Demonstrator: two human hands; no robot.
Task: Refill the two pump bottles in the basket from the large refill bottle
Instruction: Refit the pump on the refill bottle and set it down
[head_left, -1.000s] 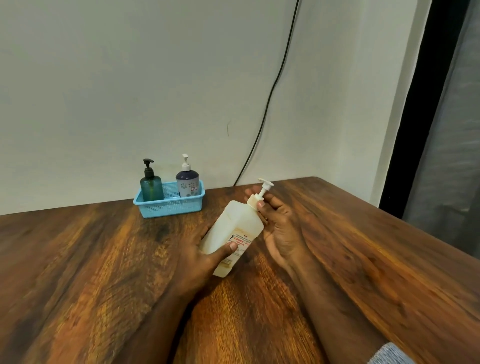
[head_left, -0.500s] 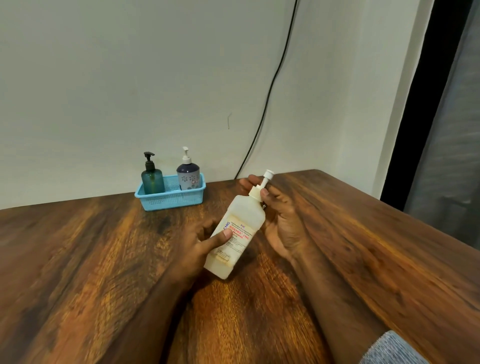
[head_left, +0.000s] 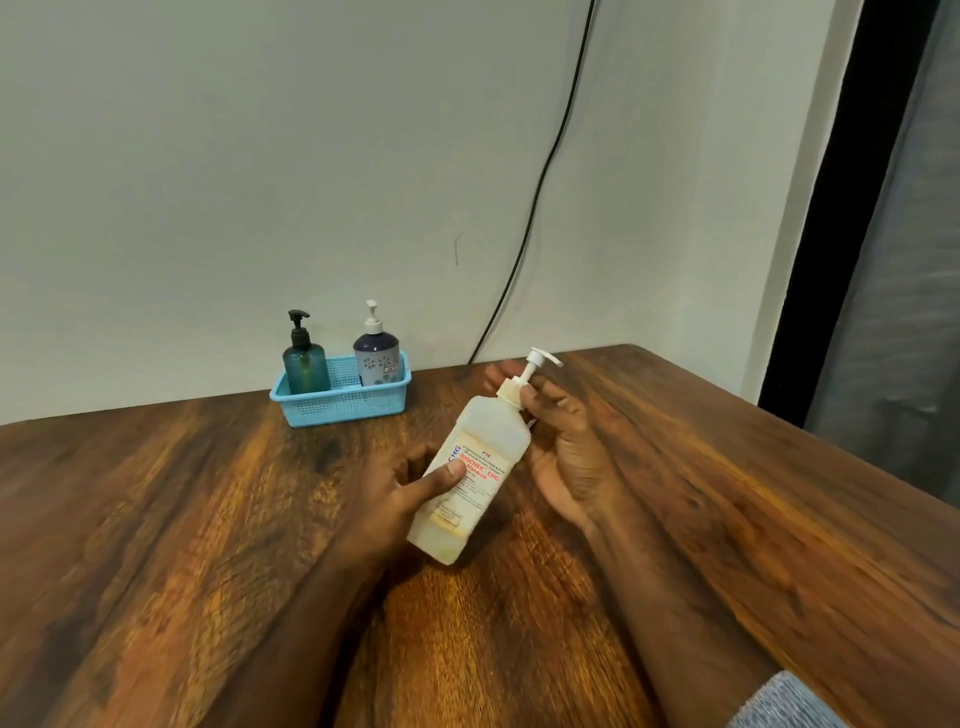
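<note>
**Refill bottle raised, pump collar in hand**

Head view: lifted more upright than a second before, the refill bottle (head_left: 472, 470) leaned over the bench (head_left: 156, 519). Left hand (head_left: 410, 488) clasped its body; right hand (head_left: 561, 447) fingers (head_left: 535, 397) closed around the pump collar (head_left: 511, 389), probably unscrewing. Both pump bottles (head_left: 305, 361) stood capped in the basket (head_left: 343, 402), well apart.

Refill bottle (head_left: 475, 470): lying tilted over bench (head_left: 208, 519), left hand (head_left: 410, 493) gripping its body, right hand (head_left: 563, 457) pinching its pump collar; basket (head_left: 343, 397) sitting beyond the left hand.
</note>
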